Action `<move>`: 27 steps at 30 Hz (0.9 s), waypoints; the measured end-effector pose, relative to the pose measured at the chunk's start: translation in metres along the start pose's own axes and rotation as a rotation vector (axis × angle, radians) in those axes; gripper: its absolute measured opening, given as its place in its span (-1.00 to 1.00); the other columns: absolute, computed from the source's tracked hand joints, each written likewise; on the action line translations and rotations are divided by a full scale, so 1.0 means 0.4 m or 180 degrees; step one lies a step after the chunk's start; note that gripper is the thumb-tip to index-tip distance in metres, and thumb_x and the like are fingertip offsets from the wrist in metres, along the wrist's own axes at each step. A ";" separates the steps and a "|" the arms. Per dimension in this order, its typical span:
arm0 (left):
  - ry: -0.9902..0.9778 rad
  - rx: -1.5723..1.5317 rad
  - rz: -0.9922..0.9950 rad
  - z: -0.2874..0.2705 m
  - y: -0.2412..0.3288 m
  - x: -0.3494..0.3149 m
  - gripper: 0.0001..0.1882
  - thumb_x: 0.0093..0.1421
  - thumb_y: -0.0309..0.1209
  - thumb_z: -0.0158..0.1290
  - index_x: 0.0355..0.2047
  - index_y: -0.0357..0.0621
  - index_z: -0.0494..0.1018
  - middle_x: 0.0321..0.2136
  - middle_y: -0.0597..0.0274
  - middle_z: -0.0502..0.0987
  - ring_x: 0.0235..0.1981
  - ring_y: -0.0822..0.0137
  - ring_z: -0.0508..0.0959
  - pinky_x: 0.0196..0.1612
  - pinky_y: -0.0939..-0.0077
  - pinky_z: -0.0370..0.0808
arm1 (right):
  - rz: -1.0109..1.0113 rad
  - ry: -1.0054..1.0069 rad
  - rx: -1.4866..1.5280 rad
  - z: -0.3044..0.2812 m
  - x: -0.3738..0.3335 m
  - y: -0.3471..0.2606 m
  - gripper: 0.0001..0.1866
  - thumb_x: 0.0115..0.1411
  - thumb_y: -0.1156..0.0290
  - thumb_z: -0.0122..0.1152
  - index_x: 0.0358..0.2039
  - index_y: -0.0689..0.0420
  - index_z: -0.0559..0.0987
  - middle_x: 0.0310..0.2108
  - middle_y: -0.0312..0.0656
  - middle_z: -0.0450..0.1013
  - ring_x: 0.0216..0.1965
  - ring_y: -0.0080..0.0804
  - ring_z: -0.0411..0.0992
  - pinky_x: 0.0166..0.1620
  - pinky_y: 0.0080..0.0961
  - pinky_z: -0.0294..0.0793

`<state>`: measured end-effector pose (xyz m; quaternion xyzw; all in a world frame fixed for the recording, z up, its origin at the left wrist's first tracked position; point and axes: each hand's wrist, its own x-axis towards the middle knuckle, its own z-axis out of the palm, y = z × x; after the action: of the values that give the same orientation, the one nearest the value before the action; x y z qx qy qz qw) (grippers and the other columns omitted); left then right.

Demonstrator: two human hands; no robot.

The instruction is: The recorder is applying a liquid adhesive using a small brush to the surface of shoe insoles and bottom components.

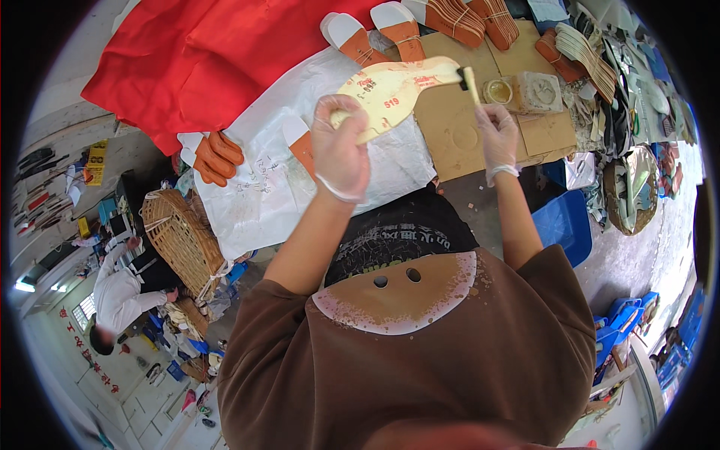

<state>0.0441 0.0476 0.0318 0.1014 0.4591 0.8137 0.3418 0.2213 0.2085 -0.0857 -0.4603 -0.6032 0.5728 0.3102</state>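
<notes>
In a thin clear glove, my left hand [341,150] grips one end of a pale yellow insole board [394,88] with red and dark markings, held up over the table. A brush [471,84] with dark bristles and a light handle is pinched in my gloved right hand [497,139]. Its bristles meet the narrow far end of the insole board. Just right of the brush stands a small round pot of yellowish liquid [497,91], with a crusted clear container [538,93] beside it. Partly behind my left hand lies an orange-brown piece with a white end [298,142].
White sheeting [247,191] and cardboard [450,139] cover the table. Bundled orange-brown pieces [457,21] line its far side, and others [214,156] lie left near a red cloth [180,67]. A wicker basket [180,240], a blue bin [562,229] and another person [127,289] are around.
</notes>
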 end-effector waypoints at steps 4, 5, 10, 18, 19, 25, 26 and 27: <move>0.0137 0.0093 0.0138 0.033 -0.060 -0.036 -0.79 0.04 -0.70 -0.03 -0.33 -0.16 0.32 -0.28 0.23 0.40 -0.19 0.42 0.43 -0.03 0.55 0.37 | 0.0003 -0.0226 0.0349 0.069 -0.087 -0.036 -0.88 0.13 0.41 0.31 -0.42 0.18 0.60 -0.54 -0.47 0.37 -0.52 -0.74 0.25 -0.45 -0.72 0.26; 0.0136 0.0098 0.0139 0.030 -0.065 -0.033 -0.79 0.04 -0.70 -0.03 -0.33 -0.16 0.32 -0.28 0.23 0.40 -0.19 0.42 0.43 -0.03 0.55 0.37 | -0.0067 -0.0345 0.0217 0.075 -0.102 -0.047 -0.89 0.13 0.42 0.31 -0.42 0.19 0.60 -0.53 -0.47 0.38 -0.52 -0.74 0.26 -0.45 -0.70 0.26; 0.0405 0.0548 0.0288 -0.014 -0.092 -0.006 -0.80 0.07 -0.66 -0.03 -0.32 -0.13 0.29 -0.28 0.26 0.36 -0.20 0.47 0.34 -0.02 0.58 0.29 | -0.1821 -0.0874 -0.0766 0.047 -0.123 -0.105 -0.89 0.15 0.43 0.27 -0.45 0.18 0.58 -0.54 -0.46 0.37 -0.53 -0.70 0.26 -0.46 -0.65 0.29; 0.0105 0.1834 0.0348 -0.041 -0.065 0.013 -0.85 0.13 -0.51 -0.10 -0.26 -0.17 0.29 -0.22 0.20 0.33 -0.13 0.37 0.31 0.09 0.50 0.20 | -0.0015 -0.1246 0.0235 0.014 -0.061 -0.138 -0.79 0.27 0.27 0.11 -0.25 0.17 0.47 -0.42 -0.43 0.29 -0.36 -0.67 0.21 -0.25 -0.67 0.26; -0.0031 0.1789 0.0326 -0.049 -0.069 0.021 -0.83 0.13 -0.47 -0.12 -0.24 -0.18 0.30 -0.20 0.17 0.33 -0.11 0.34 0.31 0.11 0.48 0.18 | -0.0024 -0.1254 0.0231 0.022 -0.050 -0.156 -0.79 0.27 0.27 0.11 -0.25 0.17 0.47 -0.42 -0.43 0.29 -0.36 -0.67 0.21 -0.25 -0.67 0.26; -0.0261 0.1493 -0.0125 -0.062 -0.081 0.042 -0.74 0.12 -0.49 -0.16 -0.16 -0.22 0.34 -0.05 0.12 0.33 0.03 0.30 0.29 0.15 0.49 0.16 | 0.0222 -0.1295 -0.0243 0.052 0.019 -0.182 -0.67 0.26 0.11 0.09 -0.23 0.13 0.48 -0.43 -0.39 0.30 -0.37 -0.60 0.20 -0.24 -0.60 0.27; -0.0257 0.1480 -0.0125 -0.065 -0.077 0.041 -0.74 0.12 -0.49 -0.16 -0.16 -0.22 0.34 -0.05 0.12 0.33 0.03 0.30 0.29 0.15 0.49 0.16 | 0.0159 -0.1087 -0.0458 0.045 0.029 -0.177 -0.67 0.26 0.11 0.09 -0.23 0.13 0.49 -0.43 -0.36 0.31 -0.37 -0.58 0.23 -0.23 -0.58 0.28; -0.0369 0.1765 -0.0175 -0.067 -0.071 0.038 -0.72 0.08 -0.55 -0.12 -0.15 -0.19 0.31 -0.06 0.09 0.34 -0.02 0.29 0.34 0.08 0.47 0.25 | 0.0097 -0.0878 -0.0671 0.037 0.041 -0.170 -0.67 0.25 0.11 0.09 -0.23 0.14 0.50 -0.43 -0.33 0.33 -0.36 -0.56 0.25 -0.21 -0.57 0.30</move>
<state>0.0330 0.0493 -0.0085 0.2248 0.6464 0.6404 0.3486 0.1880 0.2228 -0.0239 -0.4164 -0.6897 0.5687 0.1657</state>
